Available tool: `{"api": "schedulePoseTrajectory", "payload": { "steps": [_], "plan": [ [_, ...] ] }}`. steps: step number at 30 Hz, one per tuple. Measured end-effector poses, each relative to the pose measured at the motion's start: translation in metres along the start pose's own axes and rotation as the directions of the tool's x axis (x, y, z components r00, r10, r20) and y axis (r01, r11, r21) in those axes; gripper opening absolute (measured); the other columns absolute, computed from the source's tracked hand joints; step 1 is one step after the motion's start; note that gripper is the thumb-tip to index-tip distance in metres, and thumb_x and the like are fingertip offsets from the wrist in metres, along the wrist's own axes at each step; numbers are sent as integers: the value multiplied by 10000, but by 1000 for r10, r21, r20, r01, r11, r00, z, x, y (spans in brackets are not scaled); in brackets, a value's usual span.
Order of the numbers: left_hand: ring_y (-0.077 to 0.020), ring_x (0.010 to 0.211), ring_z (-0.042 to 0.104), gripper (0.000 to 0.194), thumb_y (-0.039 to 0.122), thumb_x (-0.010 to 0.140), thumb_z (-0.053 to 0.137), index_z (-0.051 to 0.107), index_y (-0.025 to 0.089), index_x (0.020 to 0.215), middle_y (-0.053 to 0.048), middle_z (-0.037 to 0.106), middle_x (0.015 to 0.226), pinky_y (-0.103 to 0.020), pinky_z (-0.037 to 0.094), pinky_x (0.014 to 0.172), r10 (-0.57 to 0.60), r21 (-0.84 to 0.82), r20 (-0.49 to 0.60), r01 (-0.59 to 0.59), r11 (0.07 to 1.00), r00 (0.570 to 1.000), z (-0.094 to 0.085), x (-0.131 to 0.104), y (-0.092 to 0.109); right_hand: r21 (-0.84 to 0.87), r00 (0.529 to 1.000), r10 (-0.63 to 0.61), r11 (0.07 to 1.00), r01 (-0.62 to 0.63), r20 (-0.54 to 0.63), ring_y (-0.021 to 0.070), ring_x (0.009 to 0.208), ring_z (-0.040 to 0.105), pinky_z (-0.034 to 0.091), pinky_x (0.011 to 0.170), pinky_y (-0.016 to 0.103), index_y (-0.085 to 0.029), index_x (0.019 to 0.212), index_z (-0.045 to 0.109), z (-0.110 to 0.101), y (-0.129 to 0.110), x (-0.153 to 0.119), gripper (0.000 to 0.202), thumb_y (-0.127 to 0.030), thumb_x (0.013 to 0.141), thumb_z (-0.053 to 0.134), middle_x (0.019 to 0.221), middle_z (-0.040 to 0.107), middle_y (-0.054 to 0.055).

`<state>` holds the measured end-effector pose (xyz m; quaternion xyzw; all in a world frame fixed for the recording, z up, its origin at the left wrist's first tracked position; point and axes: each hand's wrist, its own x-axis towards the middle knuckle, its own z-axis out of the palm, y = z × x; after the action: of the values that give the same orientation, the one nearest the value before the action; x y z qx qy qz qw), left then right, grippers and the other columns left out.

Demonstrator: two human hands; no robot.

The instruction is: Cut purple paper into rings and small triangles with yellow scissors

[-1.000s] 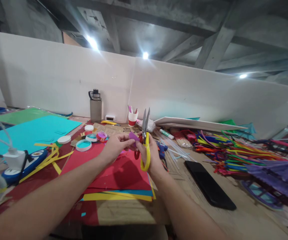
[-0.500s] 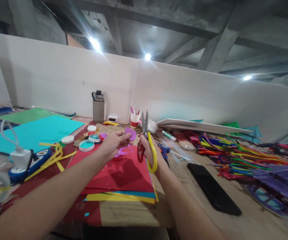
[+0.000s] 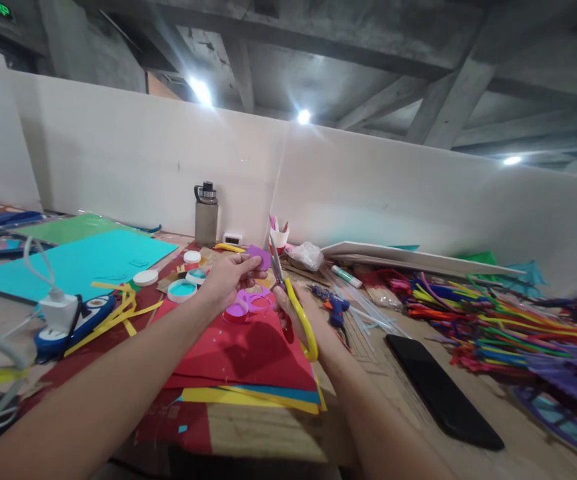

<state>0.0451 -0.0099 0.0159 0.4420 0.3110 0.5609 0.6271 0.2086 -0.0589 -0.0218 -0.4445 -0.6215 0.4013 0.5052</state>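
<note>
My left hand (image 3: pixel 232 279) pinches a small piece of purple paper (image 3: pixel 259 257) above the stack of coloured sheets. Close on its right, my right hand (image 3: pixel 292 308) grips yellow-and-red handled scissors (image 3: pixel 300 316), whose blades point up and slightly left beside the purple paper. Beneath both hands lies a red sheet (image 3: pixel 238 363), on top of blue and yellow ones. Purple paper with round holes cut out (image 3: pixel 261 298) rests on it, near a purple round piece (image 3: pixel 237 310). Whether the blades touch the held paper I cannot tell.
Left of the sheets are round lids (image 3: pixel 182 291), yellow strips (image 3: pixel 113 323) and a power strip (image 3: pixel 75 330). A bottle (image 3: pixel 207 220) stands by the white wall. To the right lie a glue gun (image 3: pixel 337 308), a black phone (image 3: pixel 443 393) and many pipe cleaners (image 3: pixel 488 313).
The scissors have tilted left, their blades closing together and coming next to the purple paper. The purple paper has turned in my left hand. The whole view has shifted slightly.
</note>
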Motion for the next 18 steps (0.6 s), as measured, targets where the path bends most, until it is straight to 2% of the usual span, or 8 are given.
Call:
{"api": "schedulePoseTrajectory", "payload": {
  "steps": [3, 6, 10, 14, 18],
  "plan": [
    [-125, 597, 666, 191, 221, 671, 796, 634, 127, 713, -33, 668, 644, -183, 418, 484, 10, -3, -2, -10, 1000, 1000, 3, -1, 0, 18, 998, 58, 998, -58, 31, 85, 437, 475, 381, 371, 203, -207, 901, 511, 1, -2, 0, 415, -607, 806, 571, 671, 543, -29],
    [-115, 587, 653, 215, 241, 647, 811, 639, 125, 700, -24, 659, 632, -182, 420, 490, 35, 8, 31, -35, 999, 999, 5, -2, -1, 163, 998, 61, 984, -64, 23, 79, 434, 468, 360, 357, 190, -203, 888, 492, 3, -5, 1, 401, -589, 808, 568, 650, 521, -46],
    [-120, 586, 637, 262, 318, 635, 819, 663, 122, 712, -38, 668, 633, -204, 432, 524, 42, 87, 100, -51, 995, 994, 7, -6, -6, 373, 992, -15, 926, 62, -128, 76, 465, 466, 391, 398, 192, -206, 963, 512, 1, -7, 4, 331, -448, 782, 646, 634, 504, -65],
    [-118, 575, 610, 274, 367, 654, 801, 673, 125, 679, -50, 671, 624, -229, 445, 563, 13, 184, 168, -45, 982, 986, 13, -12, -11, 356, 971, -94, 919, 170, -220, 88, 499, 496, 422, 453, 210, -216, 1038, 524, -6, -9, 5, 346, -329, 756, 689, 641, 525, -67],
    [-115, 577, 594, 285, 383, 661, 790, 700, 120, 720, -54, 674, 647, -222, 419, 540, 11, 227, 213, -61, 972, 977, 17, -16, -14, 321, 981, -69, 939, 125, -179, 86, 487, 483, 410, 441, 216, -211, 1022, 532, -6, -11, 4, 352, -313, 727, 695, 646, 513, -72]
  ]
}}
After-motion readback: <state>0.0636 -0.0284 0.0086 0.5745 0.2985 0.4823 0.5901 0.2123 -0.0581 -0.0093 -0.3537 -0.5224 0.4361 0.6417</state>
